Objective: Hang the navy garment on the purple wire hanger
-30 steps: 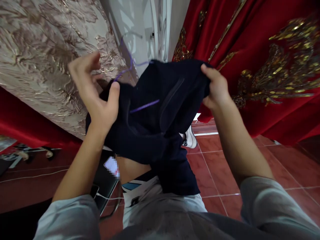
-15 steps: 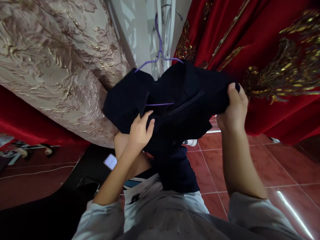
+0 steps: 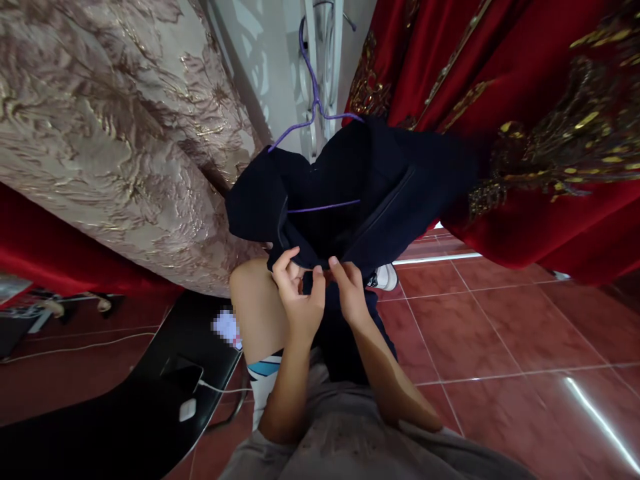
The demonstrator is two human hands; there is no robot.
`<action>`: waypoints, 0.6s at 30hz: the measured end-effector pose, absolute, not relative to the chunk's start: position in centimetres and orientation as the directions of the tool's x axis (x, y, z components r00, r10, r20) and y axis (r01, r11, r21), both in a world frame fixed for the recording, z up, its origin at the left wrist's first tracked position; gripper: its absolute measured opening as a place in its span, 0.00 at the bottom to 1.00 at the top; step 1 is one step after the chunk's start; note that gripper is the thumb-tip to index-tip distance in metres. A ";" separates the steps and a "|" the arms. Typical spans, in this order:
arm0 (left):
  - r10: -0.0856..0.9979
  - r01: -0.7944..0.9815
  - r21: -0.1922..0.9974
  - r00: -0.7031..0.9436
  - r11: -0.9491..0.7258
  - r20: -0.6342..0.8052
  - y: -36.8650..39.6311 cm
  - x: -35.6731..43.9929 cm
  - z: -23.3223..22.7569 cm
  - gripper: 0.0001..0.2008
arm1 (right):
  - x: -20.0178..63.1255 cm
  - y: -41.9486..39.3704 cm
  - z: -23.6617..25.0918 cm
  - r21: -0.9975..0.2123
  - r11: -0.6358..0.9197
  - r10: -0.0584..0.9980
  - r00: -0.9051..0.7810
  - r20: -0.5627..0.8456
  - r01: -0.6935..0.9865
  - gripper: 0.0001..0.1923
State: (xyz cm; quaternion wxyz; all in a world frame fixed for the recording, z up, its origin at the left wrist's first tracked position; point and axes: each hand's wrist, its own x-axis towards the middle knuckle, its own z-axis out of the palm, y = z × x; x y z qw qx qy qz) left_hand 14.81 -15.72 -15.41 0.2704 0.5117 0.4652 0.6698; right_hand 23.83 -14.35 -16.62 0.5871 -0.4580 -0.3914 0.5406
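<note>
A dark navy garment [image 3: 350, 187] hangs on a purple wire hanger [image 3: 313, 93], whose hook rests on a white rack [image 3: 320, 40] above. Both my hands meet at the garment's lower front edge. My left hand [image 3: 297, 297] pinches the fabric on the left side of the opening. My right hand [image 3: 347, 287] pinches the edge next to it, fingertips almost touching the left hand's. The garment's right sleeve stretches toward the red drapery.
A beige and gold embroidered fabric [image 3: 100, 133] hangs at the left. Red gold-trimmed drapery [image 3: 525, 100] fills the right. A black chair [image 3: 150, 400] holds a phone [image 3: 226, 328], a charger [image 3: 187, 409] and a cable. The floor is red tile [image 3: 500, 333].
The garment went up onto the rack with its hanger. My right hand let go of the sleeve end and came down to the front edge beside my left hand.
</note>
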 end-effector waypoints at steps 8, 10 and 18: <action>0.830 0.106 0.901 -0.357 -0.420 0.429 -15.9 14.6 -15.4 0.31 | 26.1 -14.7 -16.5 -0.952 0.050 0.999 -0.005 0.054 -0.300 0.21; 0.822 0.100 0.902 -0.379 -0.420 0.425 -15.8 14.8 -15.5 0.37 | 26.4 -14.6 -16.5 -0.960 0.050 0.996 -0.059 0.069 -0.277 0.21; 0.839 0.102 0.896 -0.318 -0.433 0.441 -15.7 15.1 -15.7 0.47 | 25.7 -14.7 -16.4 -0.941 0.026 0.999 0.030 0.016 -0.337 0.18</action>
